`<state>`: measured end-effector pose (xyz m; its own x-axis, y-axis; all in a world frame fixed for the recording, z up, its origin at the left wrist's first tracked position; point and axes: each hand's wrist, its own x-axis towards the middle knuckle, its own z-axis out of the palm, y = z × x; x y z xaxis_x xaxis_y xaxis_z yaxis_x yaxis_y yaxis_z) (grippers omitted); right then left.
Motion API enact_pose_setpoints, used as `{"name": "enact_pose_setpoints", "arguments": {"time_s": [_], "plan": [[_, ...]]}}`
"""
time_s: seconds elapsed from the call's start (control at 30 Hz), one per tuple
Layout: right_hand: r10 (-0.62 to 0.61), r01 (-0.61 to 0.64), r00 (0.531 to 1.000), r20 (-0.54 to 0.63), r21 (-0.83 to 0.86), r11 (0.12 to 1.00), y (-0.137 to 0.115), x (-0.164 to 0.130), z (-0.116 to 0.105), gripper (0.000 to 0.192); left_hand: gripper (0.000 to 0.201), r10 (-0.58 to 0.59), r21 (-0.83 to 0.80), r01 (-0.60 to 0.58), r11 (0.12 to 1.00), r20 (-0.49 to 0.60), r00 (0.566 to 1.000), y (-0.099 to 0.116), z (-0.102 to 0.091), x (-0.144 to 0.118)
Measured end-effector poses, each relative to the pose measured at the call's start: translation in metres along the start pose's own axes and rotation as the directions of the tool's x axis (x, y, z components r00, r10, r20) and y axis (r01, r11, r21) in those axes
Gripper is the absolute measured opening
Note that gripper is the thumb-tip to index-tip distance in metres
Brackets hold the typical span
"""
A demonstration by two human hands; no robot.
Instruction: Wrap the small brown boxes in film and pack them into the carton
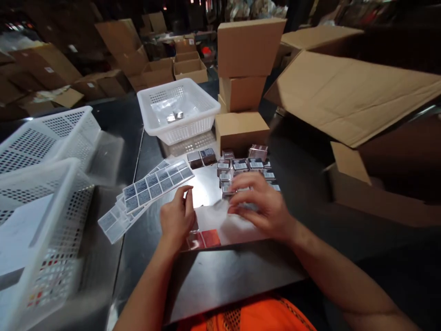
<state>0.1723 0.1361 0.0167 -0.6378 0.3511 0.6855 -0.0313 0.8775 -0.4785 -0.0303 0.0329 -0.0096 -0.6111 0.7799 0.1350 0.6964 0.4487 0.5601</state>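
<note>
- Apparently midway through handwork over a white sheet (248, 232), lying in front of the body and serving as clock centre below; exact step hard to tell.
- Hovering at one o'clock with the right hand (258, 202): fingers half curled, thumb apart from the others, tips blurred; cannot tell about anything thin in between.
- Hovering at nine o'clock with the left hand (177, 216): thumb and forefinger raised with a narrow gap at the tips, no hold clearly visible; cannot tell about the folded fingers.
- Lying at eight o'clock, just beside the left hand: red packs (211, 238).
- Standing close together at twelve to one o'clock, just beyond the right fingers: small dark boxes (240, 164), some with pale labels.
- Spread at ten o'clock: label sheets (158, 186), overlapping.
- Farther off at eleven: a white basket (186, 131); at twelve, stacked cartons (248, 50).
- Probably calling next for a light right-hand pinch, clear of the dark boxes, plus left-hand steadying near the red packs.
</note>
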Motion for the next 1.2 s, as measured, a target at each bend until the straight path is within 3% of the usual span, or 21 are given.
{"name": "enact_pose_setpoints", "arguments": {"time_s": [0.1, 0.2, 0.33, 0.47, 0.53, 0.6, 0.67, 0.8, 0.87, 0.93, 1.0, 1.1, 1.2], "plan": [[0.205, -0.216, 0.976, -0.071, -0.301, 0.929, 0.034, 0.004, -0.014, 0.074, 0.033, 0.098, -0.191, -0.063, 0.980, 0.178, 0.979, 0.004, 0.000, -0.005], [0.282, -0.255, 0.960, 0.004, -0.415, 0.874, 0.057, 0.003, -0.015, 0.087, 0.039, 0.124, -0.347, -0.019, 0.938, 0.282, 0.952, 0.012, 0.001, -0.013], [0.150, -0.171, 0.985, -0.088, -0.329, 0.929, 0.047, 0.000, -0.004, 0.078, 0.043, 0.077, -0.528, 0.117, 0.841, 0.330, 0.941, 0.017, 0.000, -0.017], [-0.166, 0.150, 0.984, -0.060, -0.212, 0.966, 0.020, -0.005, 0.012, 0.045, 0.074, 0.108, -0.674, 0.169, 0.719, 0.349, 0.931, 0.013, -0.001, -0.014], [-0.231, 0.228, 0.973, -0.017, -0.105, 0.968, 0.009, -0.007, 0.013, 0.044, 0.071, 0.121, -0.687, 0.134, 0.714, 0.309, 0.943, 0.010, -0.001, -0.014], [-0.171, 0.173, 0.984, -0.043, 0.047, 0.984, 0.001, -0.007, 0.009, 0.054, 0.064, 0.119, -0.681, 0.091, 0.727, 0.255, 0.960, 0.010, 0.000, -0.014], [-0.007, 0.038, 0.989, -0.145, 0.213, 0.976, -0.005, -0.005, 0.000, 0.062, 0.063, 0.120, -0.655, 0.043, 0.755, 0.202, 0.972, 0.011, 0.000, -0.016], [0.314, -0.150, 0.882, -0.352, 0.422, 0.894, -0.013, 0.000, -0.012, 0.016, 0.055, 0.200, -0.516, -0.123, 0.847, 0.096, 0.975, 0.013, -0.002, -0.020], [0.432, -0.250, 0.860, -0.272, 0.514, 0.821, -0.013, 0.002, -0.012, 0.010, 0.055, 0.247, -0.463, -0.186, 0.867, 0.074, 0.966, 0.013, -0.002, -0.022], [0.541, -0.425, 0.840, -0.041, 0.570, 0.703, -0.011, 0.002, -0.009, 0.010, 0.056, 0.280, -0.429, -0.222, 0.876, 0.077, 0.957, 0.012, -0.001, -0.023], [0.606, -0.581, 0.780, 0.157, 0.543, 0.607, -0.008, 0.001, -0.006, 0.018, 0.055, 0.313, -0.406, -0.255, 0.878, 0.083, 0.946, 0.011, 0.000, -0.024], [0.662, -0.661, 0.719, 0.213, 0.505, 0.555, -0.005, -0.002, -0.003, 0.040, 0.051, 0.376, -0.392, -0.315, 0.864, 0.088, 0.922, 0.009, 0.001, -0.026], [0.681, -0.688, 0.692, 0.241, 0.508, 0.519, -0.005, -0.004, -0.003, 0.049, 0.049, 0.445, -0.393, -0.383, 0.836, 0.077, 0.892, 0.009, 0.001, -0.026]]}}
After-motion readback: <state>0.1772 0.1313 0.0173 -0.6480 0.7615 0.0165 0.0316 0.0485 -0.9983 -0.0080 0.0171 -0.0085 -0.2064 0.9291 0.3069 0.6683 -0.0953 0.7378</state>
